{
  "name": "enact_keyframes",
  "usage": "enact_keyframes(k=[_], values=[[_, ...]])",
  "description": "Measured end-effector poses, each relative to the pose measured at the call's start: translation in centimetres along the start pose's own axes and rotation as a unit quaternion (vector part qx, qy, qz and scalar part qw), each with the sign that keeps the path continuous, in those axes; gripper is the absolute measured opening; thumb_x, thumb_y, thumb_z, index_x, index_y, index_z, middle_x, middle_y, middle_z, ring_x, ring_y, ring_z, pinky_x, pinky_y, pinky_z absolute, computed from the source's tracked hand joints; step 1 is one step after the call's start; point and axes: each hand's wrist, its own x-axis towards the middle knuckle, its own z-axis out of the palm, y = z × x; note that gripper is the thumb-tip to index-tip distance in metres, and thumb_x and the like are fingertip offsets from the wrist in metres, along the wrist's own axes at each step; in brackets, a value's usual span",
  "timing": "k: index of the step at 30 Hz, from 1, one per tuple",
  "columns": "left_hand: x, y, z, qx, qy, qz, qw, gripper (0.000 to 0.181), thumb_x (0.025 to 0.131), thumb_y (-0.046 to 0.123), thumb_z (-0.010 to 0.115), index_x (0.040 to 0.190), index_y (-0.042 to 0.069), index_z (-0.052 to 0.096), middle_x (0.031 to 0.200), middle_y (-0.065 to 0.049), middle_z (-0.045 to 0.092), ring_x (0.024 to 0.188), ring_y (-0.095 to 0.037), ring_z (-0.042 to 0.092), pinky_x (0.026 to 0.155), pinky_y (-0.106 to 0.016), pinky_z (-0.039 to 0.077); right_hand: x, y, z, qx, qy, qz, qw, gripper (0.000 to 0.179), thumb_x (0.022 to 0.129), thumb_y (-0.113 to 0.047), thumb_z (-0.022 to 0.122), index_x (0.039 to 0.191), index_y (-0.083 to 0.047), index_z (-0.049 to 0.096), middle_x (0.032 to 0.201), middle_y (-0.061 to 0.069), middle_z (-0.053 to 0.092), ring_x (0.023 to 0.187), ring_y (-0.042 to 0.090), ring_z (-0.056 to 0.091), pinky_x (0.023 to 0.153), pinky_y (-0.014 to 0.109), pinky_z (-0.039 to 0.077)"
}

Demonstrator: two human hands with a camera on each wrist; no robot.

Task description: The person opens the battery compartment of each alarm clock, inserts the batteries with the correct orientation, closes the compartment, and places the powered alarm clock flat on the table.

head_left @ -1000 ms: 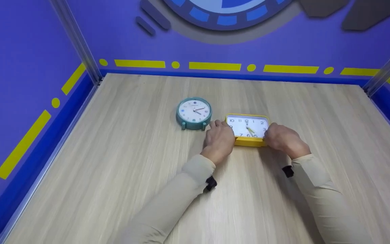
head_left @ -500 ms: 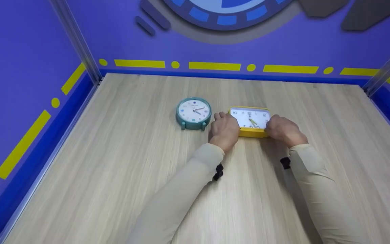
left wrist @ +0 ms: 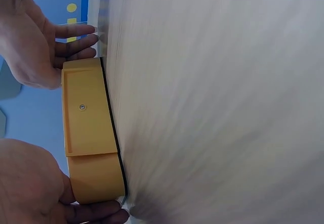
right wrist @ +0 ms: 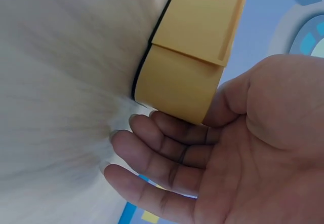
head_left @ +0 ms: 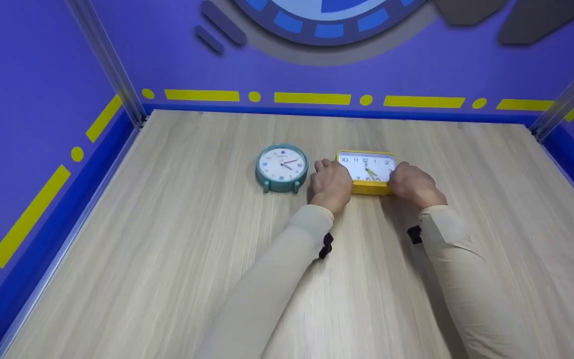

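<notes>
A yellow rectangular alarm clock [head_left: 366,167] lies on its back on the table, its white dial facing up. My left hand [head_left: 332,185] grips its left end, and my right hand [head_left: 415,184] holds the right end. In the left wrist view, the clock's yellow side [left wrist: 91,117], with a small screw in it, spans the gap between both hands; its black back lies at the tabletop. The right wrist view shows the thumb and curled fingers [right wrist: 152,158] at the clock's end. Left of my left hand lies a round teal alarm clock [head_left: 282,167], also face up.
The wood-grain table [head_left: 192,224] is bounded by blue-purple panels at the back and sides. Yellow stripes and dots [head_left: 312,99] run along the back panel [head_left: 217,72]. Metal posts [head_left: 112,65] stand at the back corners.
Both hands have slid the yellow alarm clock away from me toward the back panel, bringing it more level with the teal clock. The teal clock stays put; the view shifts slightly.
</notes>
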Motion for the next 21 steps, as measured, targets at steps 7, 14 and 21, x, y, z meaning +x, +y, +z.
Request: enact_keyframes(k=[7,14,21], values=[[-0.13,0.13,0.16,0.008,0.006,0.004,0.9999,0.034,0.114,0.020,0.043,0.138,0.004,0.061,0.119,-0.008,0.058,0.106,-0.020,0.049,0.080,-0.030,0.052,-0.08,0.33,0.20,-0.001,0.004,0.002,1.0000,0.049,0.107,-0.016,0.031,0.137,0.021,0.038,0.123,0.035,0.054,0.104,0.041,0.052,0.094,0.055,0.044],[-0.08,0.24,0.12,-0.007,0.014,0.010,0.9998,0.037,0.114,0.016,0.035,0.134,0.004,0.063,0.118,-0.008,0.059,0.106,-0.020,0.049,0.077,-0.030,0.051,-0.22,0.73,0.18,-0.002,0.008,-0.007,0.9999,0.047,0.105,-0.013,0.031,0.135,0.022,0.040,0.122,0.036,0.055,0.103,0.040,0.052,0.094,0.055,0.045],[-0.09,0.34,0.25,0.011,0.017,0.006,0.9998,0.037,0.114,0.019,0.038,0.136,0.004,0.063,0.118,-0.007,0.059,0.105,-0.020,0.050,0.079,-0.031,0.051,-0.44,0.96,0.88,0.005,0.029,-0.013,0.9995,0.046,0.108,-0.016,0.028,0.133,0.021,0.040,0.121,0.038,0.056,0.101,0.040,0.055,0.094,0.058,0.047]])
